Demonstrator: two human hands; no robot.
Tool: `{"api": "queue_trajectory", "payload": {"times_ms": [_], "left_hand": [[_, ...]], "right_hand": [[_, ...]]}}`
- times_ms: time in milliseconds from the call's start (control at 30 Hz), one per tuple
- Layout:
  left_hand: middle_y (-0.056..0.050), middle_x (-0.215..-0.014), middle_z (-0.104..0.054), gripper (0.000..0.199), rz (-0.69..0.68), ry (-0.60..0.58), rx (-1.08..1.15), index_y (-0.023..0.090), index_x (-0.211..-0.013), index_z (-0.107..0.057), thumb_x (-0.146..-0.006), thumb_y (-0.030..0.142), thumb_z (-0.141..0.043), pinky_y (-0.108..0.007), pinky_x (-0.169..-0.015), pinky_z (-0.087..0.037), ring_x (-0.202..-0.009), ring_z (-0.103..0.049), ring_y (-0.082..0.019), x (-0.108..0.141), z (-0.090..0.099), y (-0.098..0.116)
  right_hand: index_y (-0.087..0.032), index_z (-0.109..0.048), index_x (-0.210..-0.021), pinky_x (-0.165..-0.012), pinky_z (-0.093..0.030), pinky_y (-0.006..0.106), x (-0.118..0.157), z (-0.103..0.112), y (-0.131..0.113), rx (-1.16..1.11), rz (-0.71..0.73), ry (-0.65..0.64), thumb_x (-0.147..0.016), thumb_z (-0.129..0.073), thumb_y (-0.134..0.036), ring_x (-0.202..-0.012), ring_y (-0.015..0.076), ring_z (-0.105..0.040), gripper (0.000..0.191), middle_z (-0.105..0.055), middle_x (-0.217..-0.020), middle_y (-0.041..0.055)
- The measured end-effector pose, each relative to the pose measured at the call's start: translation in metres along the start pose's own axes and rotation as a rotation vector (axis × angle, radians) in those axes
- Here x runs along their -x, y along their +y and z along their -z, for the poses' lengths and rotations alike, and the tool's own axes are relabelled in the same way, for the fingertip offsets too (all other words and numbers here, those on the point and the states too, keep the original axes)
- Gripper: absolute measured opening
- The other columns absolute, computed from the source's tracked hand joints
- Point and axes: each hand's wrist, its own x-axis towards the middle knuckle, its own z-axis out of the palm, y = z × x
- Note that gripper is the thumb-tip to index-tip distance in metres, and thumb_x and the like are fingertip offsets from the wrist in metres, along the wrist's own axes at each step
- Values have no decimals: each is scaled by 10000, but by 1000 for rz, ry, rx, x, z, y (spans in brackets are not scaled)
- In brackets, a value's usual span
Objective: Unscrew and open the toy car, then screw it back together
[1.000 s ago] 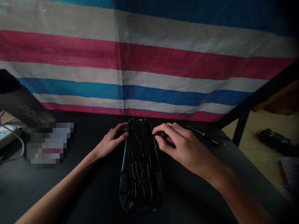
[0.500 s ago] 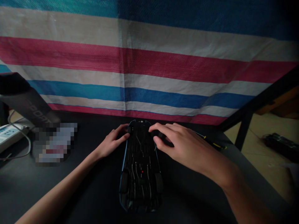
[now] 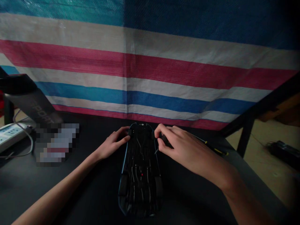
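Observation:
A toy car (image 3: 142, 168) lies upside down on the dark table, its black underside facing up and blue body edges showing at the sides. My left hand (image 3: 112, 143) grips the car's far left side, thumb resting by the wheel there. Beside the far right side of the car, my right hand (image 3: 179, 143) is closed around a dark wheel (image 3: 166, 140), partly hidden by the fingers. A small thin metal piece (image 3: 156, 151) sticks out at the car's right edge below those fingertips. The two near wheels are in place on the car.
A screwdriver (image 3: 217, 151) with a black and yellow handle lies behind my right hand. At left are a grey bottle (image 3: 37, 103), a white power strip (image 3: 14, 136) with a cable, and a blurred-out item (image 3: 59, 143). A striped sheet (image 3: 150, 68) hangs behind the table.
My right hand has moved slightly right, away from the car's side, with the wheel in its fingers. My left hand stays on the car. The view has shifted a little.

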Motion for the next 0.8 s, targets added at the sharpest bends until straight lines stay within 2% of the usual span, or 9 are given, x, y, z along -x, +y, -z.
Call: {"api": "queue_trajectory", "payload": {"times_ms": [100, 233, 333, 400, 467, 533, 600, 733, 800], "left_hand": [[-70, -1315, -660, 517, 1, -12, 16, 272, -1460, -451, -1000, 505, -488, -450, -1091, -427, -1228, -608, -293, -1, 1, 1], [-67, -1312, -663, 515, 7, -10, -5, 274, -1456, -465, -997, 506, -491, -451, -1102, -419, -1240, -604, -297, -1, 1, 2], [-69, -1314, -668, 519, 14, 3, -27, 265, -1456, -475, -996, 503, -490, -449, -1099, -424, -1246, -600, -306, -1, 1, 3], [-69, -1311, -673, 517, 10, 6, -27, 263, -1456, -477, -997, 499, -489, -447, -1100, -423, -1247, -600, -305, -1, 0, 4], [-71, -1311, -673, 518, 2, -1, -16, 260, -1459, -473, -998, 496, -489, -444, -1105, -420, -1248, -601, -301, -1, 0, 3], [-75, -1318, -668, 522, 2, -9, -10, 256, -1464, -467, -1001, 496, -485, -445, -1107, -418, -1249, -601, -299, -1, 0, 3], [-76, -1324, -664, 524, 8, -5, -16, 256, -1462, -469, -1000, 502, -486, -448, -1104, -422, -1252, -599, -302, -1, 0, 3], [-70, -1316, -673, 517, 3, 9, -21, 259, -1453, -485, -995, 501, -493, -451, -1100, -427, -1257, -596, -308, -1, -1, 4], [-70, -1309, -675, 512, -3, 3, -13, 254, -1451, -484, -998, 494, -491, -454, -1105, -423, -1250, -600, -305, -1, -1, 3]], "right_hand": [[-241, -537, -1095, -807, -461, 351, 2, 2, -3, -16, -17, 1, -964, -550, -206, -897, 201, -635, 137, -663, -954, 10], [-253, -562, -1048, -730, -463, 358, 3, 1, -1, 11, -62, -35, -1036, -473, -320, -772, 201, -629, 113, -649, -838, -4], [-247, -567, -1047, -809, -467, 354, 4, 0, 0, -50, 12, -24, -998, -513, -212, -884, 197, -633, 81, -664, -931, 4], [-246, -569, -1070, -880, -458, 364, 4, 0, 0, -55, 55, 5, -952, -543, -157, -963, 201, -627, 150, -671, -1015, 10], [-254, -578, -1082, -858, -462, 376, 4, 0, 0, -12, 33, 15, -966, -538, -198, -922, 206, -639, 135, -681, -993, 4], [-260, -584, -1065, -761, -465, 365, 4, -1, 0, 31, -17, 3, -1014, -491, -272, -810, 199, -642, 107, -677, -888, -8], [-251, -575, -1052, -719, -456, 345, 3, -1, 1, 23, -23, -1, -1021, -483, -273, -779, 190, -634, 99, -663, -849, -13], [-228, -548, -1072, -851, -448, 335, 2, 0, 0, -37, 44, 47, -922, -557, -130, -947, 186, -627, 179, -665, -1008, 7], [-241, -558, -1076, -819, -451, 335, 2, 1, 0, -21, 22, 36, -944, -545, -170, -893, 183, -639, 151, -669, -964, -6]]}}
